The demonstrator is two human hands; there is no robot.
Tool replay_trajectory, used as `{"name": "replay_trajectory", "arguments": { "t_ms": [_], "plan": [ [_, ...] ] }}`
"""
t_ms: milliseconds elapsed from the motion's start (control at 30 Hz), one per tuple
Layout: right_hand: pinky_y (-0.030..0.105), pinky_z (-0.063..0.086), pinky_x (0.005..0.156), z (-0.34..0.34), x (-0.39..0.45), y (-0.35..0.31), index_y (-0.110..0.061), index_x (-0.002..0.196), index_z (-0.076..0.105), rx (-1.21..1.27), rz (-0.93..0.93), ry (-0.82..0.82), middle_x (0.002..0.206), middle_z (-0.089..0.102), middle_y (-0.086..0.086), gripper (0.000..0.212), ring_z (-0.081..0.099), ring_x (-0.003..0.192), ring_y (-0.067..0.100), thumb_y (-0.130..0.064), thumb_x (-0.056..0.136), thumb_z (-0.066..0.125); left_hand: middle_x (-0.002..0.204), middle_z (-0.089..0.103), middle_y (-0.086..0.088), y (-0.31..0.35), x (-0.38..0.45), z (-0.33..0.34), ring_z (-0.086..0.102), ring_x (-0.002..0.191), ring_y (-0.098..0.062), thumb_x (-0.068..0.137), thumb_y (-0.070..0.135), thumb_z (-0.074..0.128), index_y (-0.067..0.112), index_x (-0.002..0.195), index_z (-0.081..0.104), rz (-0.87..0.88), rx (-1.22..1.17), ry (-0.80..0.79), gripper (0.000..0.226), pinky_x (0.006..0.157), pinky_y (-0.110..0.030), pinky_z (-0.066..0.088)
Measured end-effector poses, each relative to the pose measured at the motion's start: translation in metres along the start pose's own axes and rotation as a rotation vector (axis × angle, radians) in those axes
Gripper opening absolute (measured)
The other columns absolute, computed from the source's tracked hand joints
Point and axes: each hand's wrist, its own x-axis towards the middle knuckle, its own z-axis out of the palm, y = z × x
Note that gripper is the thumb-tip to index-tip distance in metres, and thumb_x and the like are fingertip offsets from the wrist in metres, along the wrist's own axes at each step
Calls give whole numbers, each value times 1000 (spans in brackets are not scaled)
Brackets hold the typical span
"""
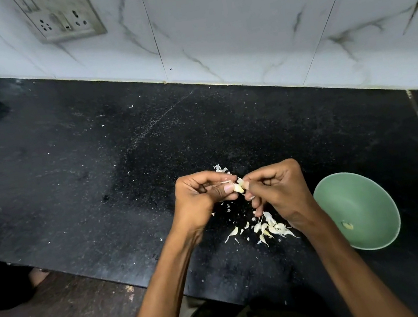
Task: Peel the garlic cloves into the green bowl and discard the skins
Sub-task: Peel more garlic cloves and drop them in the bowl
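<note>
A single garlic clove (237, 187) was pinched between both hands above the table (67, 167): it was gripped by the curled fingers and thumb of the left hand (202, 195), while its skin was picked at by the fingertips of the right hand (275, 189), apparently so that the peel could be pulled away against a steady hold. Just beneath the right hand, a small heap of cloves and loose skins (271, 228) was spread on the dark surface, kept within easy reach. The green bowl (358, 210) was set just beside the right wrist, with one peeled piece (347, 224) seen inside it.
</note>
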Motion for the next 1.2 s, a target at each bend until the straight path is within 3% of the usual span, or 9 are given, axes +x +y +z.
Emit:
{"name": "replay_trajectory", "arguments": {
  "t_ms": [167, 300, 433, 533, 700, 867, 1000, 1100, 1200],
  "plan": [
    [26, 49, 37, -1, 1, -2, -5, 77, 79, 85, 21, 23, 60, 67, 18, 26, 58, 42, 17, 15, 89, 66, 85, 76, -17, -3, -1, 3, 73, 73, -21, 79, -13, 70, 5, 90, 78, -53, -104, -12, 23, 66, -24, 60],
    [28, 52, 39, 1, 0, -3, -16, 75, 80, 6, -13, 82, 61, 69, 17, 32, 61, 44, 19, 10, 89, 69, 104, 75, -20, -6, -1, 6, 73, 90, -28, 84, -10, 66, 3, 111, 73, -108, -174, -18, 31, 75, -30, 61],
    [29, 54, 41, 3, 0, 0, -15, 78, 79, -61, -24, 160, 62, 71, 14, 29, 65, 47, 21, 10, 88, 67, 114, 73, -20, -8, 0, 6, 71, 106, -31, 94, -4, 59, 10, 129, 66, -167, -228, -22, 38, 85, -41, 61],
    [30, 55, 42, 3, 1, 2, -18, 78, 78, -91, -20, 208, 63, 72, 11, 30, 66, 47, 21, 9, 88, 68, 113, 73, -19, -10, -1, 6, 71, 107, -32, 94, -1, 59, 11, 127, 67, -189, -208, 9, 36, 78, -36, 61],
    [33, 57, 44, 6, 1, 5, -23, 77, 76, -162, -36, 293, 64, 74, 5, 30, 69, 48, 21, 4, 88, 72, 104, 74, -16, -15, -5, 17, 73, 89, -25, 83, -1, 76, 10, 117, 72, -97, -55, 162, 36, 70, -34, 61],
    [30, 56, 43, 10, -2, 4, -24, 79, 75, -203, -86, 321, 63, 74, -4, 30, 68, 46, 16, 5, 89, 72, 110, 72, -5, -26, -6, 28, 74, 91, -21, 69, 10, 91, 25, 111, 70, 2, 104, 286, 50, 82, -44, 61],
    [29, 56, 44, 9, -3, 7, -13, 87, 78, -189, -85, 364, 64, 74, -1, 16, 69, 48, 18, 3, 89, 73, 115, 59, 2, -29, -8, 29, 65, 87, -10, 64, 18, 95, 34, 114, 57, 124, 272, 392, 65, 79, -27, 55],
    [36, 58, 45, 10, -3, 6, -24, 82, 76, -194, -87, 374, 64, 73, 1, 28, 69, 48, 21, 2, 89, 73, 103, 64, -2, -30, -8, 27, 63, 83, -12, 68, 9, 92, 26, 111, 59, 151, 213, 361, 57, 76, -25, 53],
    [37, 59, 46, 12, -4, 4, -31, 79, 74, -192, -94, 348, 65, 74, -3, 35, 69, 48, 19, 3, 89, 73, 101, 73, -4, -27, -8, 28, 69, 92, -18, 75, 0, 85, 16, 109, 67, 134, 121, 244, 42, 75, -30, 57]
  ]
}}
